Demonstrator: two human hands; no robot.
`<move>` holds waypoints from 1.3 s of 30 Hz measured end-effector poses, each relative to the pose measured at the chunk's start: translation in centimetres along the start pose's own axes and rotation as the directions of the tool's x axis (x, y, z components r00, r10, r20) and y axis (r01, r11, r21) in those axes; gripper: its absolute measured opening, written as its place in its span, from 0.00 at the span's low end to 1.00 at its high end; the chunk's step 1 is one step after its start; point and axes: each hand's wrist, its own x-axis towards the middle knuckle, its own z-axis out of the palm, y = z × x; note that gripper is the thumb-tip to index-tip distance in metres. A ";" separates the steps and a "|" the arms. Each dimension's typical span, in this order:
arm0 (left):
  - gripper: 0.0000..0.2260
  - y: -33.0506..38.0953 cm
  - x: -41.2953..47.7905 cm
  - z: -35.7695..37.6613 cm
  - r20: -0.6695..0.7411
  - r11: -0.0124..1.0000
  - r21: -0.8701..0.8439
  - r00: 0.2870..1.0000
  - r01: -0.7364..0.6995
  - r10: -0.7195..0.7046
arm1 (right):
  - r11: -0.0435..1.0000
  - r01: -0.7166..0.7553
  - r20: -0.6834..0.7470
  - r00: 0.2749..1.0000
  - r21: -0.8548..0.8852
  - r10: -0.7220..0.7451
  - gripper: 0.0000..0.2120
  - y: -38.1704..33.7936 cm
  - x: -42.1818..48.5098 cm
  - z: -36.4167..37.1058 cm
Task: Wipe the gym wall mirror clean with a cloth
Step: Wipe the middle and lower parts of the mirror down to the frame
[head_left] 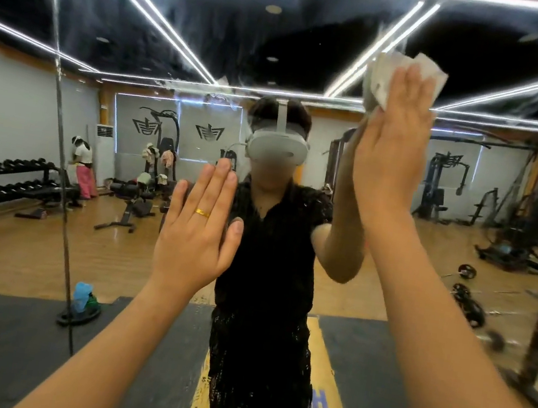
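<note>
The wall mirror fills the whole view and reflects the gym and a person in dark clothes with a headset. My right hand lies flat with straight fingers and presses a white cloth against the glass, high at the upper right. The cloth sticks out above and to the left of my fingers. My left hand, wearing a gold ring, rests flat on the mirror at centre left, fingers straight, holding nothing. Smears and streaks show on the glass near the top centre.
A vertical seam between mirror panels runs down the left side. Reflected in the glass are a dumbbell rack, benches, weight machines, barbell plates on the wood floor, and another person far left. A blue bag sits by a floor plate.
</note>
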 end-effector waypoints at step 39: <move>0.27 0.5 0.2 -0.3 0.015 1.000 -0.005 1.000 0.011 -0.011 | 0.984 0.169 0.181 0.968 0.057 -0.177 0.29 -1.6 -2.1 -0.1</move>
